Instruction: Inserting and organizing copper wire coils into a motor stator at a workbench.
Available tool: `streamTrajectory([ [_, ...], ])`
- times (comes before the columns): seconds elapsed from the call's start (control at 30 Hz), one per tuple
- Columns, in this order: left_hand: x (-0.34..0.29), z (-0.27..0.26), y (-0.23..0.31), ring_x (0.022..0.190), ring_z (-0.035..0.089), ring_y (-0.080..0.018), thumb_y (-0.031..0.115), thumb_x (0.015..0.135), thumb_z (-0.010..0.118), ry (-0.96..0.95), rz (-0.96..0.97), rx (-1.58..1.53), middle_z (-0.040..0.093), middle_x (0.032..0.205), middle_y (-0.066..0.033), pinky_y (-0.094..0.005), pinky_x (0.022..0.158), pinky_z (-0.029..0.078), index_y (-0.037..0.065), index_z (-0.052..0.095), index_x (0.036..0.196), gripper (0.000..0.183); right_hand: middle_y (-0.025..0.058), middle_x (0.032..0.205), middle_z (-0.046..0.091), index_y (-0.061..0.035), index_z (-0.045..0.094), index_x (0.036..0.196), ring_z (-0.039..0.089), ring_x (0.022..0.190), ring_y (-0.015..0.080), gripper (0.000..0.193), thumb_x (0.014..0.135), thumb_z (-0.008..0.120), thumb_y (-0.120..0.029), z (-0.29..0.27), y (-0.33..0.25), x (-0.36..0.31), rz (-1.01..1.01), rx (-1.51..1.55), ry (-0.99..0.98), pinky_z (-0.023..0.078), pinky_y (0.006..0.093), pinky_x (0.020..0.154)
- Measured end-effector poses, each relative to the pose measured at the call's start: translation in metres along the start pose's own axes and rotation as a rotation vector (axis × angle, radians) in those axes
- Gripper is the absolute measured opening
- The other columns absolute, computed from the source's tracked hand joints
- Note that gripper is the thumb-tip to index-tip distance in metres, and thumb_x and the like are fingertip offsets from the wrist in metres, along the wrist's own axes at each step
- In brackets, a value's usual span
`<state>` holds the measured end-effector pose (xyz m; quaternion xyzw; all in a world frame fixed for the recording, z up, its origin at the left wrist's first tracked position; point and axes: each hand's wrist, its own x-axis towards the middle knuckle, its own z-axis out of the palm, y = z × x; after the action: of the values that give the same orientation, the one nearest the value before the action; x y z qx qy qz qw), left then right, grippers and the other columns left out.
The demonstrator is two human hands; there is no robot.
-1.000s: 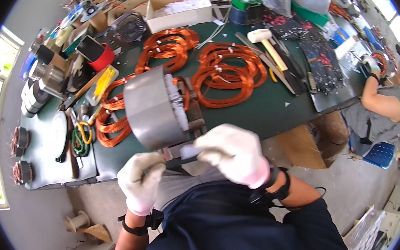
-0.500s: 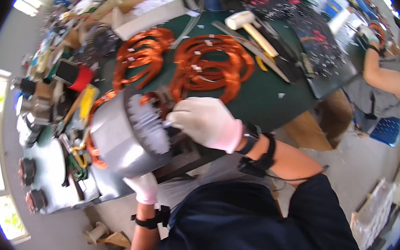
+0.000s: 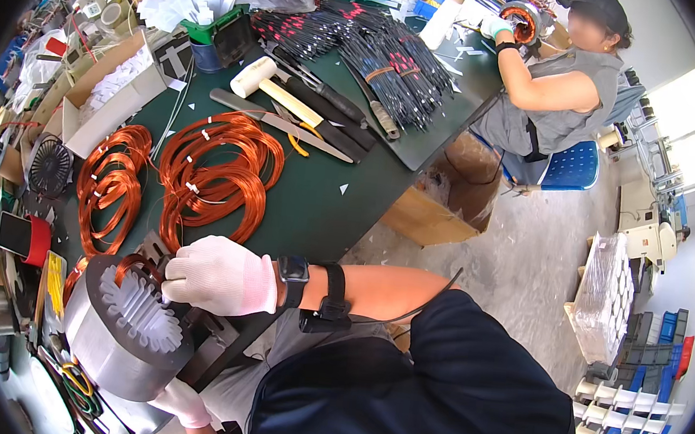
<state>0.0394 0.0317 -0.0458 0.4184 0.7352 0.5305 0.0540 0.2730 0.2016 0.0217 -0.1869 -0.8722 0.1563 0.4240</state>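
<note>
We list: one white-lined metal cylinder (image 3: 105, 346); right hand (image 3: 220, 276), fingers together at its opening; left hand (image 3: 181, 403), partly hidden, grip we cannot tell.

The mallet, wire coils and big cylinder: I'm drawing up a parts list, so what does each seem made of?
Mallet head: pale and matt, perhaps rubber or plastic; its handle, smooth yellowish, could be wood. Wire coils: bright orange-brown, shiny strands, probably copper. Big cylinder: smooth grey wall with a soft sheen, likely metal.
</note>
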Motion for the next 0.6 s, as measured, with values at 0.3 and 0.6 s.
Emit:
streamTrajectory([
  [0.3, -0.002, -0.001, 0.021, 0.094, 0.064, -0.0197, 0.000, 0.099, 0.053, -0.087, -0.061, -0.008, 0.074, 0.103, -0.0146, -0.0361, 0.090, 0.050, -0.017, 0.065, 0.109, 0.023, 0.0038, 0.088, 0.063, -0.0123, 0.070, 0.087, 0.065, 0.085, 0.0263, 0.008, 0.079, 0.072, -0.011, 0.010, -0.001, -0.004, 0.055, 0.182, 0.096, 0.054, 0.0387, 0.071],
  [0.6, 0.000, -0.001, 0.026, 0.091, 0.065, -0.0195, 0.000, 0.097, 0.054, -0.104, -0.077, -0.002, 0.074, 0.100, -0.0150, -0.0370, 0.087, 0.051, -0.017, 0.066, 0.107, 0.023, 0.0061, 0.097, 0.064, -0.0096, 0.069, 0.095, 0.065, 0.092, 0.0286, 0.012, 0.084, 0.074, -0.010, 0.017, -0.003, -0.002, 0.127, 0.281, 0.068, 0.054, 0.0398, 0.077],
])
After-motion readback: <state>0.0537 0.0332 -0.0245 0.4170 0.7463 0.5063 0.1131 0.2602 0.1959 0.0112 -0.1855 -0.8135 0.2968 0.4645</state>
